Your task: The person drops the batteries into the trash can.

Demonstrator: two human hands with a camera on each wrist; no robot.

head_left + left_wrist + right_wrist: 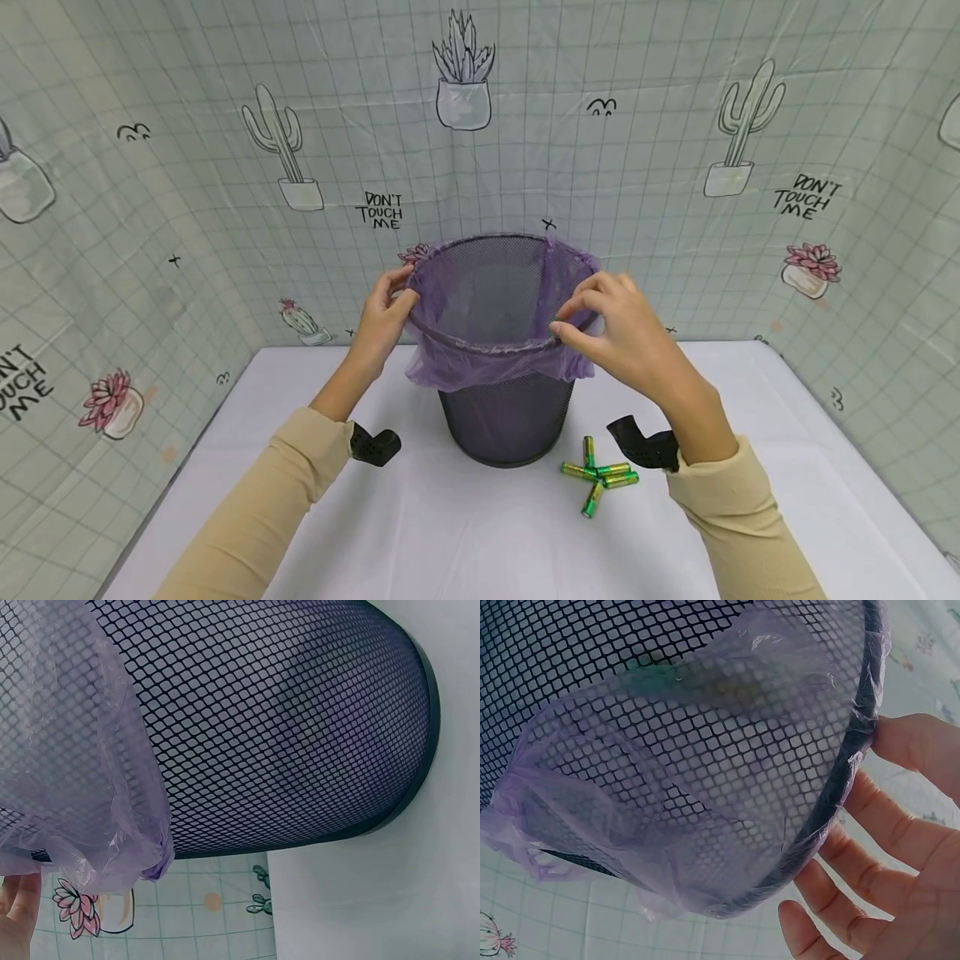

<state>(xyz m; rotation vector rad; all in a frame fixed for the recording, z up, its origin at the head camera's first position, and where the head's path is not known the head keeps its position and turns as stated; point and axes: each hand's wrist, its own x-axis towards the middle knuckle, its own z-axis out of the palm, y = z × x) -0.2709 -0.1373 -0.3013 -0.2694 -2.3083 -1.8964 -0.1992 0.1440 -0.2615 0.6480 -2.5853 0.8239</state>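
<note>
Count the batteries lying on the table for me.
5, clustered by the bin: far battery, left battery, two right batteries, near battery. Others might be hidden beneath.

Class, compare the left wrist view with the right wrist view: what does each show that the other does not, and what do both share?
Only the left wrist view shows part of the left hand, the bin's bottom edge and the white tabletop.

Only the right wrist view shows the right hand and a green blur behind the mesh.

Both show the mesh bin, its purple liner and the grid-patterned backdrop.
</note>
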